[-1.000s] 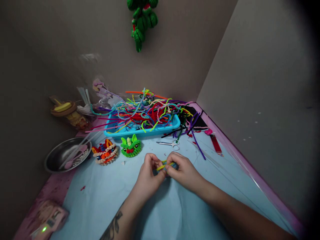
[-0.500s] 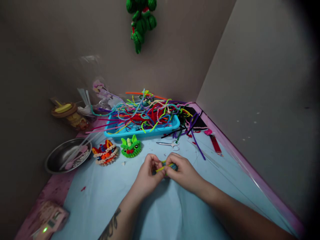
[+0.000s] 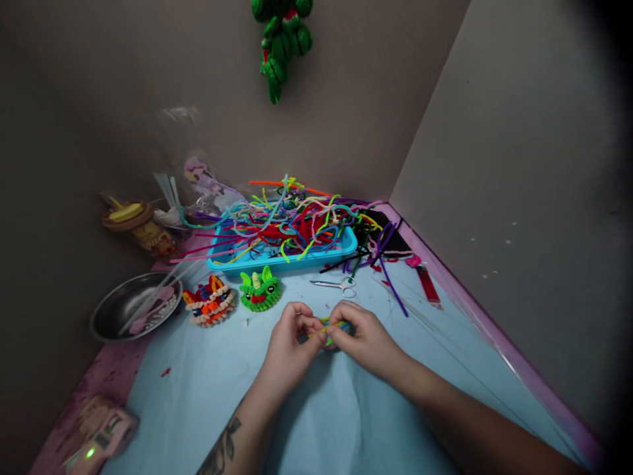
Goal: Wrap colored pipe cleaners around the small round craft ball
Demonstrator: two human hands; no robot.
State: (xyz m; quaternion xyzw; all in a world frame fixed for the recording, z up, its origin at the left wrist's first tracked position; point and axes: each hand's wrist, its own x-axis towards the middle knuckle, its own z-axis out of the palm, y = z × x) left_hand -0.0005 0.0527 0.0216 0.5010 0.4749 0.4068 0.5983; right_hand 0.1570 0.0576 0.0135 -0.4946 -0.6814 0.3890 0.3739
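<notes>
Above the middle of the blue table cover, my left hand point(image 3: 297, 343) and my right hand point(image 3: 366, 340) meet fingertip to fingertip. Both pinch a thin yellow pipe cleaner point(image 3: 324, 321) between thumb and forefinger. It belongs to, or lies against, a small fuzzy blue-and-green piece point(image 3: 330, 342), mostly hidden by the fingers. Just beyond the hands lie small silver scissors point(image 3: 336, 285), blades pointing left. To the left sit a green fuzzy animal head point(image 3: 260, 292) with ears and eyes and an orange, blue and cream one point(image 3: 210, 303).
A blue tray point(image 3: 277, 265) heaped with tangled coloured pipe cleaners point(image 3: 306, 224) stands at the back. On the left are a metal bowl point(image 3: 106, 320) and a pink device point(image 3: 106, 439) with a green light. Purple pipe cleaners point(image 3: 390, 280) and a red packet point(image 3: 428, 286) lie right.
The fingers have shifted slightly on the yellow pipe cleaner, and a bit of bright green now shows beneath them. Both hands stay in nearly the same place.
</notes>
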